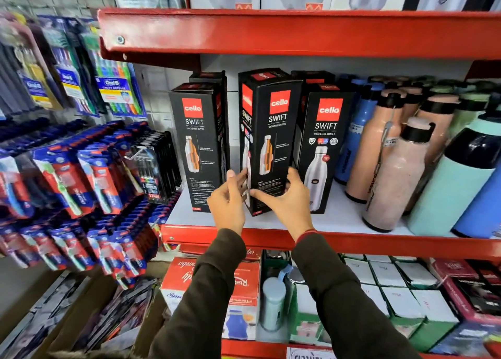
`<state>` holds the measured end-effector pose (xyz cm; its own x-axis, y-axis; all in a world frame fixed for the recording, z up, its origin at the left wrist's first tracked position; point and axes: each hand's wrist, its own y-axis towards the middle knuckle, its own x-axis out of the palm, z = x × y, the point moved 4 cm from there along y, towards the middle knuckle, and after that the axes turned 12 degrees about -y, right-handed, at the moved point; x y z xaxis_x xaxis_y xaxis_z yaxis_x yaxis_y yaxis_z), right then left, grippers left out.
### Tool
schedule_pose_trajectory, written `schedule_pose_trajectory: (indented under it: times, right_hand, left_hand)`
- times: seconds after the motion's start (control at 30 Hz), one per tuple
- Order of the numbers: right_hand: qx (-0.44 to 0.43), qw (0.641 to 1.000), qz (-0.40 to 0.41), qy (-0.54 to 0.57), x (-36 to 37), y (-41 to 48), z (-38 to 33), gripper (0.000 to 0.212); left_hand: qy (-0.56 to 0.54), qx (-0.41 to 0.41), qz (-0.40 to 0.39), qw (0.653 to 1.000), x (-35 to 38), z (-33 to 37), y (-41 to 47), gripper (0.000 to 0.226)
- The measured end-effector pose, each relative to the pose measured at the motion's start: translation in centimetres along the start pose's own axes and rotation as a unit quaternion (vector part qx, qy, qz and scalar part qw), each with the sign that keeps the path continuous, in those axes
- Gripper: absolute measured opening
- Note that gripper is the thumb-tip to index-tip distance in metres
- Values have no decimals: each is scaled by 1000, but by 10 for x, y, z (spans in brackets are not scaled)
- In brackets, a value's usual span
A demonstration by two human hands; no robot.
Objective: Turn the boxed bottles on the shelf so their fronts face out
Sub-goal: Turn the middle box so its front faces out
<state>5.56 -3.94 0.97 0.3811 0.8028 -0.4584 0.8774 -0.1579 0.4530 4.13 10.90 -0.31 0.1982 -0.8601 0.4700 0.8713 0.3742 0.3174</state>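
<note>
Turning the middle black cardboard bottle box (267, 141), the tall one with a red logo square, is the step in hand, and it looks partway done: the box stands corner-on, so two printed faces show at once. The left hand (229, 204) has its fingertips laid against the lower left face. The right hand (288, 200) wraps the lower right side, thumb across the front near the base. Both hands are closed on this box, low down.

Taking this box as the landmark: just to its left stands a matching black box (199, 147) showing the cutaway-bottle panel, and just to its right a third black box (322, 147) showing the plain steel bottle, which I judge to be the front. More boxes stand behind it. Well to its right are loose peach, blue and mint bottles (393, 155). All rest on the white shelf board with a red lip (339, 217).

To do it well, I would twist about the upright axis, base kept on the board, until the steel-bottle panel on its left face squares to the lip. A low grip leaves the tall box free to tip, so go slowly. Mind the corners as they swing past both neighbours, then line its face with the right box.
</note>
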Motion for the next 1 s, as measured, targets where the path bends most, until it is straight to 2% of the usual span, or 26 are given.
schedule_pose_trajectory:
  times: [0.13,0.3,0.37,0.43,0.53,0.63,0.83,1.0]
  right_hand:
    - [11,999,36,-24,-3,-1,-5,75]
    - [16,1000,12,-6,-5,4,-4,75]
    - [17,1000,-7,3,-4,4,-2,79]
    - [11,999,-31,17,-2,4,-1,82]
    - [-5,996,-85,41,4,4,0,90]
    - [-28,993,-115,26,7,3,-1,98]
    - [-50,992,-117,-16,9,4,-5,78]
    - [-36,990,-120,-57,12,7,-2,75]
  left_hand:
    - [5,27,-2,1000,0,5,-2,37]
    - [51,96,1,994,-8,6,10,29]
    - [94,84,-23,992,-9,0,20,33]
    - [125,33,-60,990,-9,-9,30,37]
    - [96,-46,-82,991,-14,-20,38,40]
    - [72,-70,-86,991,-20,-26,36,35]
    - [107,-24,-81,991,-20,-34,32,34]
    - [152,21,-88,984,-14,-34,32,33]
